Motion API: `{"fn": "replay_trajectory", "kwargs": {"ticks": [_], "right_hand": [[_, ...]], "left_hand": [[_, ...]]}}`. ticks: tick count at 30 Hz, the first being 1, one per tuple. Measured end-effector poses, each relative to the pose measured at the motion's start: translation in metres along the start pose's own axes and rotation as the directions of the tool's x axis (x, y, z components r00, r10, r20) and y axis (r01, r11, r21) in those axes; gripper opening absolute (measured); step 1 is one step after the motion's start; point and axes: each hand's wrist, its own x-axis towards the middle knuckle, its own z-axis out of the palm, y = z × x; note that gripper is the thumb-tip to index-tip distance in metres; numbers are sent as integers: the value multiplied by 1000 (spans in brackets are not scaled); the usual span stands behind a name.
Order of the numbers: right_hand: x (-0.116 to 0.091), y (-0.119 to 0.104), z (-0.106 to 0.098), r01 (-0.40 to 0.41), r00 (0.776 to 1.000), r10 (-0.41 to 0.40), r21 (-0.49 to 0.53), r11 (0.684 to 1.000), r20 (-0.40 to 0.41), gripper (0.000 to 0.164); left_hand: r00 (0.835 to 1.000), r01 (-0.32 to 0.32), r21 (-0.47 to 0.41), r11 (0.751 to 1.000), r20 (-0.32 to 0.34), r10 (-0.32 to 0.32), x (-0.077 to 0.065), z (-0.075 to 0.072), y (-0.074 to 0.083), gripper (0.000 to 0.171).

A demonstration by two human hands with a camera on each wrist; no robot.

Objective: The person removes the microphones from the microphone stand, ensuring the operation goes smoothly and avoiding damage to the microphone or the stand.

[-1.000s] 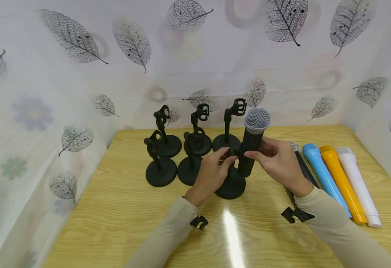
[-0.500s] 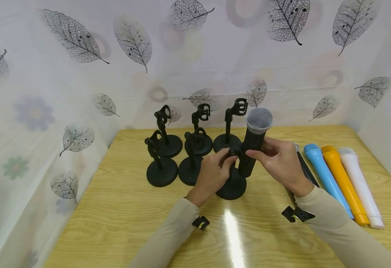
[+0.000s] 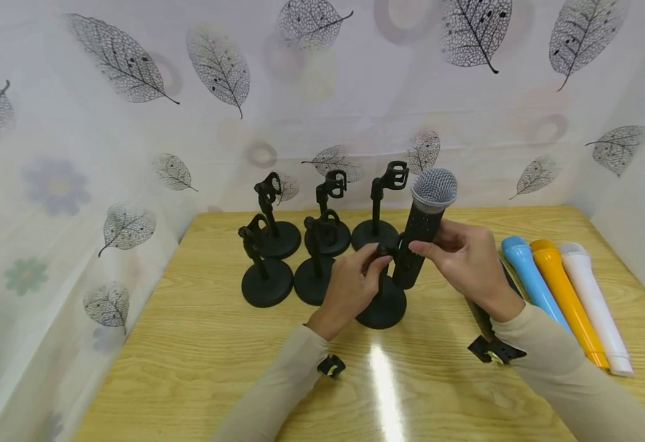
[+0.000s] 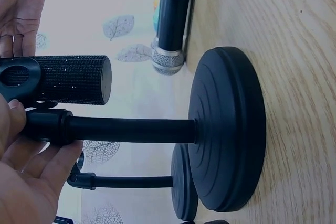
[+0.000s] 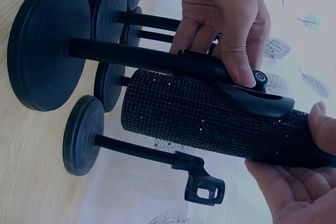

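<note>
My left hand (image 3: 347, 285) grips the upper neck of a black desk microphone stand (image 3: 382, 310), whose round base is on the wooden table. A black microphone with a glittery handle (image 5: 178, 114) and a silver mesh head (image 3: 435, 187) sits in the stand's clip (image 5: 257, 102), its head leaning up and to the right. Between thumb and fingers, my right hand (image 3: 469, 264) holds the handle from the right. Below the clip, the handle's flat lower end (image 4: 106, 80) sticks out beside the stand's pole.
Several more black stands (image 3: 267, 285) with bare clips are grouped at the back left. Blue (image 3: 535, 282), orange (image 3: 568, 301) and white (image 3: 596, 307) microphones lie side by side at the right. A dark microphone (image 4: 176, 19) lies near my right forearm. A leaf-print cloth (image 3: 322, 92) hangs behind.
My right hand and the microphone's head have shifted a little up and to the right, so the microphone leans more. The left hand and the stand have stayed in place.
</note>
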Motion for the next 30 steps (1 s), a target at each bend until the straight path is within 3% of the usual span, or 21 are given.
{"fn": "replay_trajectory", "kwargs": {"ticks": [11,30], "right_hand": [[4,-12,-6,-50,999,50,17,999,4,28],[13,-25,-14,-43,998,45,35,998,-37,23]], "left_hand": [[1000,1,12,1000,0,-1,-1,0,0,16],[1000,-11,28,1000,-8,12,-1,1,0,18]]}}
